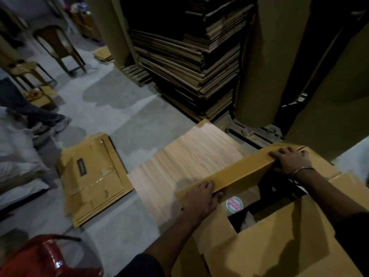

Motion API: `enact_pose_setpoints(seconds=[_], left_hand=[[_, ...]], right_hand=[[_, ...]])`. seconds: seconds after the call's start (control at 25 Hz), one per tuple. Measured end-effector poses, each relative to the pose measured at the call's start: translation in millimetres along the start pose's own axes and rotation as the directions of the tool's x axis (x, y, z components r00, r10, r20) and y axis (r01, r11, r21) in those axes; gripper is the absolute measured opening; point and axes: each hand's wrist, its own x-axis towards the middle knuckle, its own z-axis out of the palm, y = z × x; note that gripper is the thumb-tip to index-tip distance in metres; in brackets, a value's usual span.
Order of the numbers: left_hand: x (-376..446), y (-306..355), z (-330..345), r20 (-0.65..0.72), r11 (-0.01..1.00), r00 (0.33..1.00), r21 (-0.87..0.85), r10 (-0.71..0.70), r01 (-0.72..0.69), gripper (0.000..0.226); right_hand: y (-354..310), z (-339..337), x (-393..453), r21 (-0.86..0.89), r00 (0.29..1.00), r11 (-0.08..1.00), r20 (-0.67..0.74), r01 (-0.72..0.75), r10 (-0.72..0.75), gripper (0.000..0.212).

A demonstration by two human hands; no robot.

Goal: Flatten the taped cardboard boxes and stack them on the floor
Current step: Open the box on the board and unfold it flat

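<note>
Left hand [201, 198] and right hand [291, 159] grip opposite ends of the box flap [239, 176] (long axis between them), flattened stack [93, 178] lying left.

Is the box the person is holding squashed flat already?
No, the box is open with a dark gap inside it, while the left hand and right hand grip its far flap.

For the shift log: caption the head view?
Both hands, left hand and right hand, grip open cardboard box flap beside flattened stack.
</note>
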Motion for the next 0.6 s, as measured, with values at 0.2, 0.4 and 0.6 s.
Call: enact_pose_setpoints(seconds=[0.2, 0.4, 0.6], left_hand=[[-3, -2, 4, -0.006, 0.999, 1.0, 0.036, 0.009, -0.008, 0.047], [-2, -1, 4, 0.02, 0.994, 0.999, 0.099, 0.032, -0.034, 0.047], [-5, -1, 7, 0.03, 0.991, 0.999, 0.131, 0.021, -0.025, 0.051]], right_hand=[[18, 15, 19, 0.063, 0.999, 0.997, -0.002, -0.053, 0.054, 0.07], [18, 28, 25, -0.016, 0.997, 0.999, -0.056, -0.049, 0.048, 0.059], [13, 22, 16, 0.022, 0.998, 0.997, -0.007, -0.069, 0.069, 0.051]])
